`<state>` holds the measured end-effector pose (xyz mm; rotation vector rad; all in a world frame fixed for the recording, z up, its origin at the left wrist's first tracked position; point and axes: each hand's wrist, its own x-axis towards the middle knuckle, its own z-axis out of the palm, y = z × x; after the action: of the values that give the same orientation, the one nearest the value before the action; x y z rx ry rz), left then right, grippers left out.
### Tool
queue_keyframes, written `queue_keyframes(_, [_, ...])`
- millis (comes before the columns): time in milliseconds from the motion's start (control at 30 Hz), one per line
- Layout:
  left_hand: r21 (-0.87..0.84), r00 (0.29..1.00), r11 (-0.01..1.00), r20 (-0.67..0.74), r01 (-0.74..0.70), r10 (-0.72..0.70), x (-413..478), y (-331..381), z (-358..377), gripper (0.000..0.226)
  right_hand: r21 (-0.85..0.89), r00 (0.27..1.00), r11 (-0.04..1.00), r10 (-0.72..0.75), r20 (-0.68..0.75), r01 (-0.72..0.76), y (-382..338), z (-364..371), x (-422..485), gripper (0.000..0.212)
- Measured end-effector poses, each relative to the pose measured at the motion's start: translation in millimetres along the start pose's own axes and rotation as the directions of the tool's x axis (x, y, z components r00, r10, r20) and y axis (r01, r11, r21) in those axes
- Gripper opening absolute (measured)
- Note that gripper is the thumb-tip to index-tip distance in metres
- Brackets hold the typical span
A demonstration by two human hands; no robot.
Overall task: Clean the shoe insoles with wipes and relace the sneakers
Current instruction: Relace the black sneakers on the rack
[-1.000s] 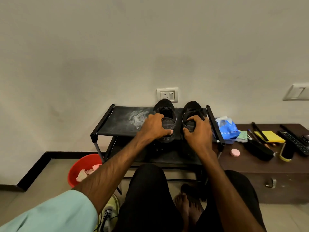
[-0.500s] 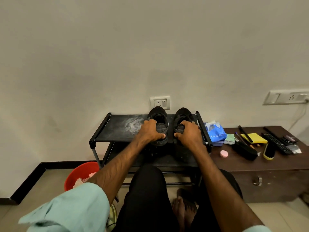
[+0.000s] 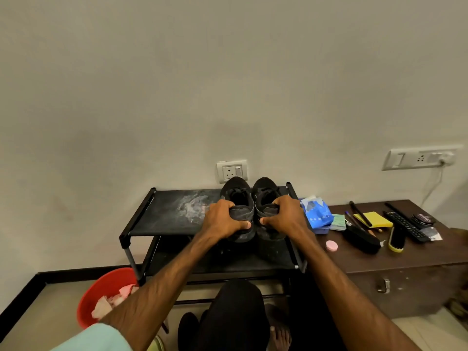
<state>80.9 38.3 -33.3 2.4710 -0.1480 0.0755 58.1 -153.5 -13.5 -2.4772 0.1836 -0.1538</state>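
Left hand and right hand each hold a black sneaker.
Each grip curls round a heel: left sneaker, right sneaker. They sit side by side at the right end of the shoe rack.

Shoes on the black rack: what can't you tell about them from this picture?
Head view only:
- Insoles: the inside of the left shoe and the right shoe is too dark to see.
- Laces: black on black, too small to tell.
- Heels: partly covered by the left hand and the right hand.
- Soles: hidden against the rack.
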Motion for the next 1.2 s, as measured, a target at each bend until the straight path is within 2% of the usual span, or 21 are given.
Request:
queue_keyframes(233, [-0.058, 0.987, 0.988, -0.086, -0.142, 0.137, -23.2, 36.1, -12.1, 0.051, 0.044, 0.991, 0.999, -0.006, -0.132, 0.012, 1.7, -48.7, -28.1, 0.029])
queue_keyframes(400, [-0.035, 0.946, 0.949, -0.100, -0.314, 0.309, -41.2, 96.5, -18.1, 0.048, -0.013, 0.974, 0.999, 0.026, -0.226, -0.030, 6.9, -108.6, -67.2, 0.028])
queue_keyframes(533, [-0.089, 0.902, 0.902, 0.051, -0.423, 0.428, -56.4, 153.0, -8.9, 0.053, -0.174, 0.969, 0.976, 0.087, -0.232, -0.129, 21.1, -177.0, -100.5, 0.041])
queue_keyframes(667, [-0.221, 0.814, 0.864, 0.294, -0.452, 0.501, -66.4, 197.3, 12.4, 0.055, -0.366, 0.973, 0.902, 0.193, -0.130, -0.228, 38.7, -235.4, -130.1, 0.050])
queue_keyframes(767, [-0.307, 0.714, 0.867, 0.491, -0.393, 0.498, -74.2, 219.1, 46.6, 0.057, -0.427, 0.943, 0.846, 0.330, -0.050, -0.319, 68.6, -254.8, -143.7, 0.057])
queue_keyframes(867, [-0.307, 0.608, 0.891, 0.652, -0.335, 0.453, -81.6, 234.8, 89.8, 0.052, -0.449, 0.876, 0.795, 0.479, 0.053, -0.408, 111.2, -254.7, -145.8, 0.066])
queue_keyframes(1000, [-0.193, 0.445, 0.917, 0.827, -0.350, 0.344, -87.5, 239.0, 162.2, 0.055, -0.431, 0.761, 0.740, 0.627, 0.166, -0.517, 187.4, -224.8, -143.6, 0.074])
queue_keyframes(1100, [-0.062, 0.395, 0.923, 0.891, -0.379, 0.222, -93.7, 224.4, 232.8, 0.050, -0.462, 0.680, 0.695, 0.694, 0.235, -0.550, 253.9, -177.4, -145.8, 0.068])
queue_keyframes(1200, [0.008, 0.346, 0.967, 0.935, -0.253, 0.083, -101.7, 198.4, 302.1, 0.051, -0.449, 0.627, 0.664, 0.736, 0.255, -0.597, 311.6, -122.3, -152.2, 0.062])
